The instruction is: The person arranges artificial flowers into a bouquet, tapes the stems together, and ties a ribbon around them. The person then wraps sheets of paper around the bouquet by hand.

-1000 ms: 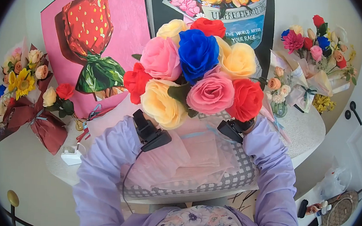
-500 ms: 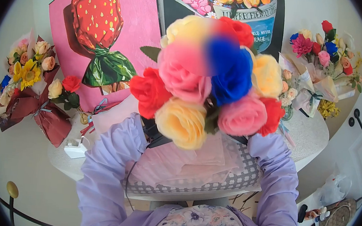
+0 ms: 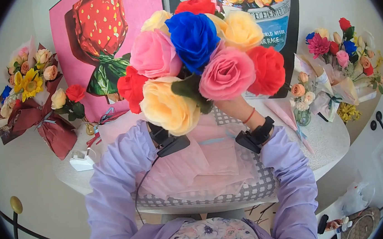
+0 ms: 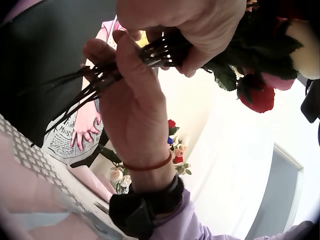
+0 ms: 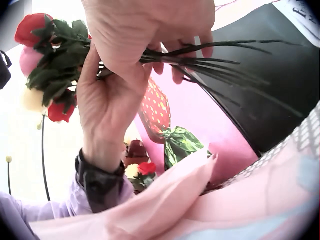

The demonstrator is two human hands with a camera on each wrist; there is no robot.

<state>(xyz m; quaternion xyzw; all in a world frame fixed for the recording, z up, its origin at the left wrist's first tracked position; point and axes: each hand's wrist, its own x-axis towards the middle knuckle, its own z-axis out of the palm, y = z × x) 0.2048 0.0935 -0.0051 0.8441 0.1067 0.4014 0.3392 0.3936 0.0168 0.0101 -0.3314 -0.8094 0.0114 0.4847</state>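
A bunch of fabric-looking roses (image 3: 228, 75) in red, pink, blue and cream fills the middle of the head view, held up over the table. Long dark green stems (image 5: 225, 62) run out below the blooms. My left hand (image 5: 107, 102) grips the stems just under the leaves; the flowers hide it in the head view. Lower on the stems, my right hand (image 4: 135, 105) pinches them between thumb and fingers, its wrist circled by a thin red band. The stem ends fan out past it.
Pink wrapping sheets (image 3: 187, 169) lie on a grey-and-white patterned mat (image 3: 161, 202). A white tape dispenser (image 3: 81, 161) sits left, near a wrapped dark-red bouquet (image 3: 47, 123). At right are a small glass vase (image 3: 302, 115) and another wrapped bouquet (image 3: 331, 84). Two paintings stand behind.
The bunch swings right and toward me, then back left and away, its blooms now turned differently. My right wrist and part of that hand come into sight beneath the flowers.
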